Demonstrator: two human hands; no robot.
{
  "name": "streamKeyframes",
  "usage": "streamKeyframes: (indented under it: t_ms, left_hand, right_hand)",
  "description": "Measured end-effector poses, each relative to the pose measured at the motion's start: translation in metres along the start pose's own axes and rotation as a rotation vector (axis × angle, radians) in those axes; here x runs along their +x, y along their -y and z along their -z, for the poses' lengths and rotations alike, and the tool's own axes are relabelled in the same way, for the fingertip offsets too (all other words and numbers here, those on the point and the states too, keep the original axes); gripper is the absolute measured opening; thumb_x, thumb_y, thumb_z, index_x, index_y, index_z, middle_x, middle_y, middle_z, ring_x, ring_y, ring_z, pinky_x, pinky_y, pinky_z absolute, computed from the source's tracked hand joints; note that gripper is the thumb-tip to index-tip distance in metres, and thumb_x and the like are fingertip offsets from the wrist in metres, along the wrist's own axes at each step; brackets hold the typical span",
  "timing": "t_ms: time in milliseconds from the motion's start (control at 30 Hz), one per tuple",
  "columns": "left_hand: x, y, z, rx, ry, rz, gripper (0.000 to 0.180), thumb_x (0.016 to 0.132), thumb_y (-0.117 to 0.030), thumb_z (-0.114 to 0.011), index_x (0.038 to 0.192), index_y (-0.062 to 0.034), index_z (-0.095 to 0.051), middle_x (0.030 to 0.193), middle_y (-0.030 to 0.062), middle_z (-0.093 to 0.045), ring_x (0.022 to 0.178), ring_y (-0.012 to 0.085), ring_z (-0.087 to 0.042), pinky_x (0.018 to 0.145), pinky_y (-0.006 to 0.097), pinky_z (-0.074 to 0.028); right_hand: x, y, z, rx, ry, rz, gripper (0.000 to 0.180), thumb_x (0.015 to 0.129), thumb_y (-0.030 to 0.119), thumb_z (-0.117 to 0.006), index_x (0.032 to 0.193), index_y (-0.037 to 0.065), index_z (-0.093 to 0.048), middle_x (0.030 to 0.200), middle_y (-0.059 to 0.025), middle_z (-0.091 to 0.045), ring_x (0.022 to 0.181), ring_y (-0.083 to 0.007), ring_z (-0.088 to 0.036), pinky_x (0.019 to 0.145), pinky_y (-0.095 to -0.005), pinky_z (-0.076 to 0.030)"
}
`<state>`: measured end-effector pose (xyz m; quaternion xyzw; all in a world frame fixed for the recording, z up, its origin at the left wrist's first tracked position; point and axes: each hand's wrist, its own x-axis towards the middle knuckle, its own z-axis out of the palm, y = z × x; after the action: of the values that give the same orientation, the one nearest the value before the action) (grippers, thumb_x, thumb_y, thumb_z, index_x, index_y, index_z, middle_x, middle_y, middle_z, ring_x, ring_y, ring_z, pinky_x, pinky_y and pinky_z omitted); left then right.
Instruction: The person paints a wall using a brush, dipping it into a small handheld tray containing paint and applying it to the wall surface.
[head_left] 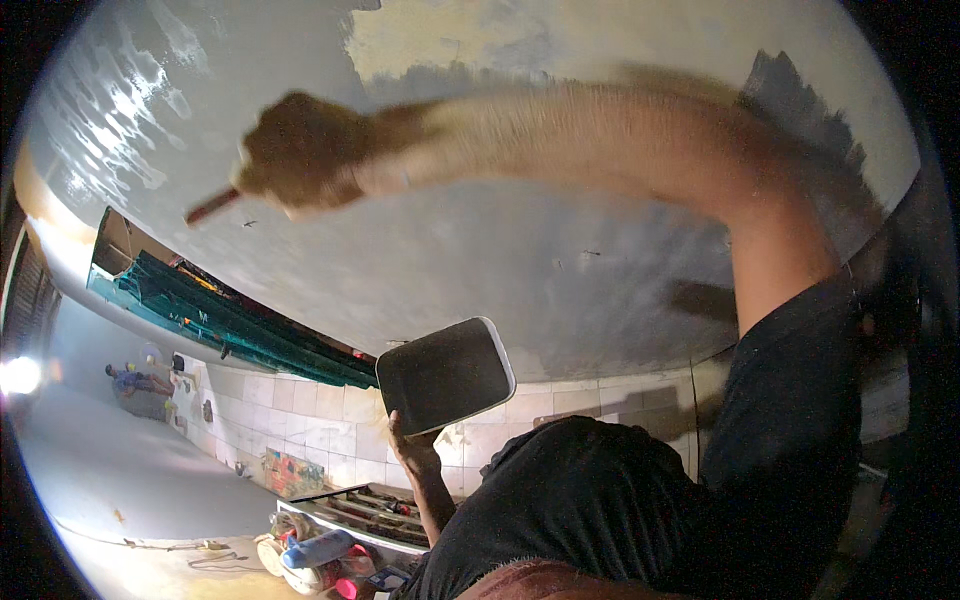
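My right hand [298, 152] is raised across the grey wet plastered wall [500, 250] and is blurred by motion. It is shut on a tool with a reddish handle [211, 207] that sticks out to the lower left; the tool's blade is hidden. Lower down, my left hand [414, 447] grips from below a dark square board with a pale rim [445, 374], held tilted a little off the wall. A yellowish bare patch [450, 40] shows at the top of the wall, above my right forearm.
A long green rack [225, 322] runs along the left. Pale tiles [330, 425] lie below the plastered area. A tray of tools [372, 513] and coloured clutter [315, 555] sit low down. A person [135, 381] stands far left near a bright lamp [20, 375].
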<state>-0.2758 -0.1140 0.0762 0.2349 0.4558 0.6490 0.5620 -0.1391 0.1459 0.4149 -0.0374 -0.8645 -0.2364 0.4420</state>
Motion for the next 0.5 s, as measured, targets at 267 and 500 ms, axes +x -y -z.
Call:
streamKeyframes:
  t_ms: [267,500]
  left_hand:
    - [-0.001,0.006,0.001,-0.003,0.013,0.021,0.074,0.086,-0.056,-0.050,0.144,-0.0116,-0.037,0.140,0.0175,-0.046,0.119,0.0385,-0.053,0.089,0.054,-0.051]
    - [0.017,0.010,-0.009,-0.024,0.104,0.012,0.067,0.088,-0.055,-0.051,0.137,-0.0093,-0.047,0.131,0.0166,-0.055,0.112,0.0323,-0.060,0.088,0.049,-0.054]
  right_hand:
    - [0.003,-0.037,0.088,-0.528,0.025,0.088,0.021,0.089,0.023,-0.055,0.076,0.008,-0.062,0.066,-0.0068,-0.063,0.064,-0.0290,-0.064,0.057,-0.0389,-0.053]
    - [-0.052,0.020,0.093,-0.550,0.362,0.352,0.018,0.088,0.020,-0.055,0.078,0.006,-0.060,0.064,-0.0061,-0.061,0.061,-0.0258,-0.062,0.054,-0.0378,-0.051]
